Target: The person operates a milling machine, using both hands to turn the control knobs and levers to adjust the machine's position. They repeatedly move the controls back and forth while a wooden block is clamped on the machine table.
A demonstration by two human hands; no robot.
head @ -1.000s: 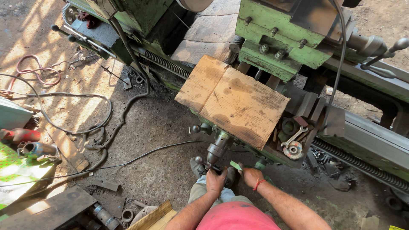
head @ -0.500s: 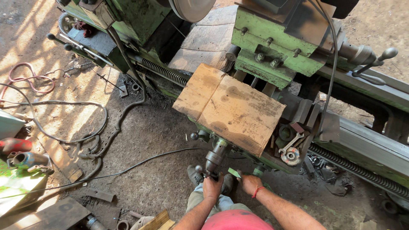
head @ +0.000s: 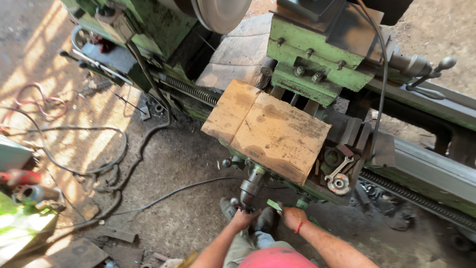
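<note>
Since earlier frame, left hand [head: 244, 217] shifts from beside right hand onto crank [head: 252, 186], fingers curled round its handle. Right hand [head: 292, 217] pinches green lever [head: 274, 204] at lathe's [head: 317, 54] near side. Risk: loose boards [head: 267, 130] above slide off if carriage jerks; cables [head: 119, 173] on floor could trip.

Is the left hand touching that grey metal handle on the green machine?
Touching: the head view shows the left hand wrapped around the grey metal handle.
</note>
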